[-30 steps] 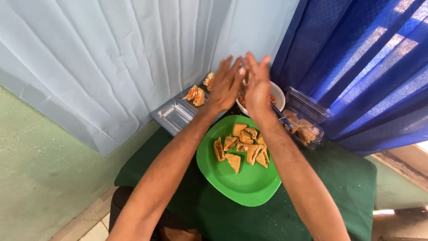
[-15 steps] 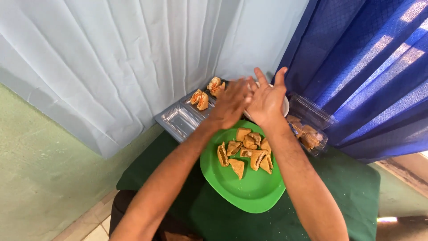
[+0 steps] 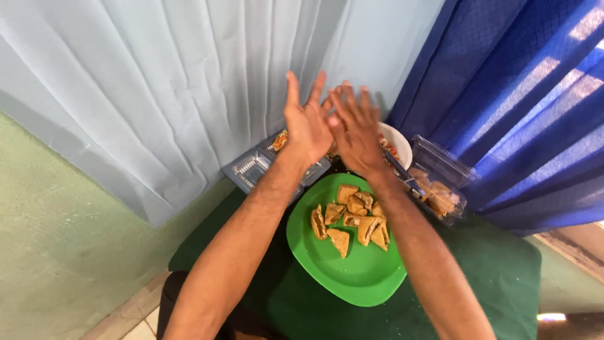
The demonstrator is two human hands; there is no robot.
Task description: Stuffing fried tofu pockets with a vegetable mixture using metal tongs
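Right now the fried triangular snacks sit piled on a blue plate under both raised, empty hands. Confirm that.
Not quite: the plate is green, not blue, as the head view shows. The rest holds: the fried triangular snacks are piled on it, under the raised, empty left hand and right hand.

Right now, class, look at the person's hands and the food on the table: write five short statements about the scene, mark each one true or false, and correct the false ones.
1. Both hands, left hand and right hand, are raised with fingers spread, holding nothing. True.
2. The green plate is bare. False: golden triangular pastries lie on its far half.
3. A white bowl sits behind the right hand. True.
4. The tablecloth is red. False: it is dark green.
5. A clear plastic container with more pastries stands to the right of the plate. True.
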